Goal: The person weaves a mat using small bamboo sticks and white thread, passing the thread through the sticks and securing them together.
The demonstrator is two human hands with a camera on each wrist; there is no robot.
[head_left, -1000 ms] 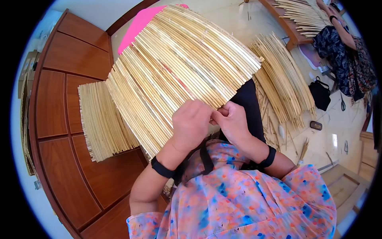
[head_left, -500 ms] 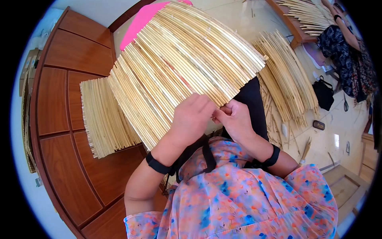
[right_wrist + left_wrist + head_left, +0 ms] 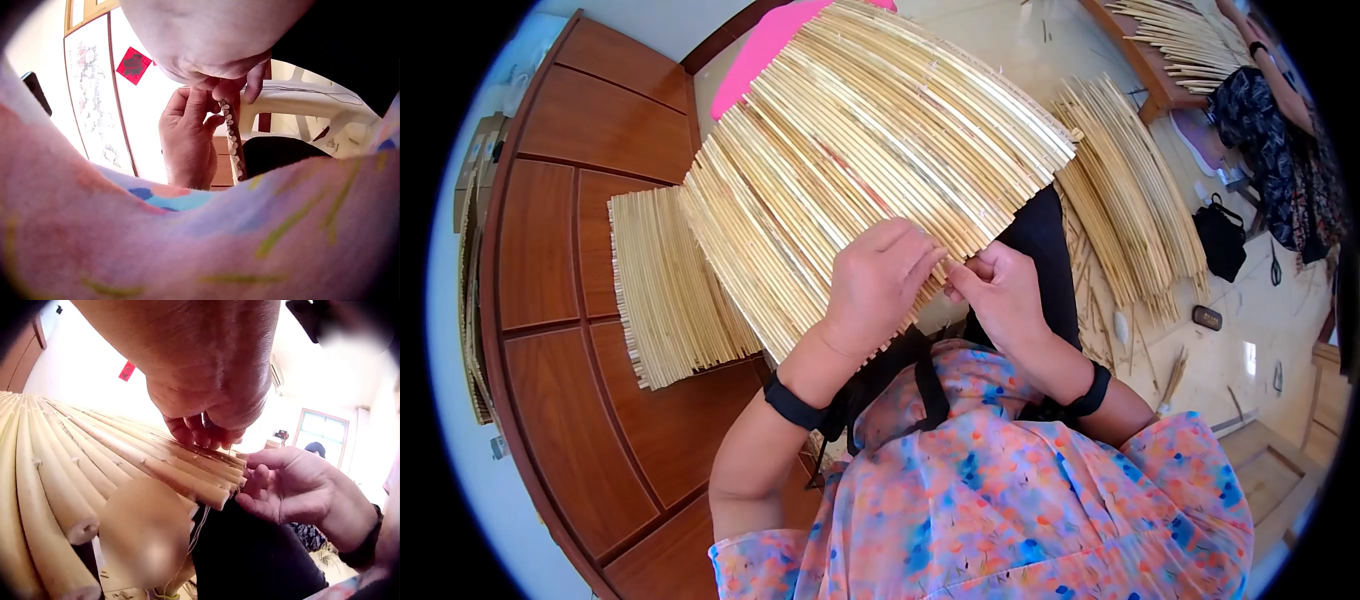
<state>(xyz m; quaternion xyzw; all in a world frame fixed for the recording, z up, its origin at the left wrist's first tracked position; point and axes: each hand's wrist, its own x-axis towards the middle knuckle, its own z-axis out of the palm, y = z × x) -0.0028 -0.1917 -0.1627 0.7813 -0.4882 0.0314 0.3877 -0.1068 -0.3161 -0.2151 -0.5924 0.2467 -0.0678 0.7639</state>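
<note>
A wide mat of reed sticks (image 3: 830, 190), laid side by side, slopes away from the person's lap. At its near edge the left hand (image 3: 882, 280) bends over the stick ends, fingers curled at the edge. Close beside it, the right hand (image 3: 1005, 295) pinches the mat's near corner between thumb and fingers. In the left wrist view, the right hand (image 3: 297, 487) grips the outermost stick ends, and a thin thread (image 3: 230, 449) shows under the left fingertips. Loose threads (image 3: 199, 534) hang below the edge. The right wrist view shows the cut stick ends (image 3: 232, 140) beside both hands' fingertips.
A second, smaller mat (image 3: 665, 290) lies at left by a brown wooden cabinet (image 3: 540, 240). Bundled reeds (image 3: 1135, 200) lie on the floor at right, near a black bag (image 3: 1222, 240) and a small dark case (image 3: 1207, 317). Another person (image 3: 1265, 130) sits at upper right by more reeds.
Both hands stay at the mat's near edge and have shifted slightly up in view along with the mat. The left fingertips have risen a little relative to the right hand.
</note>
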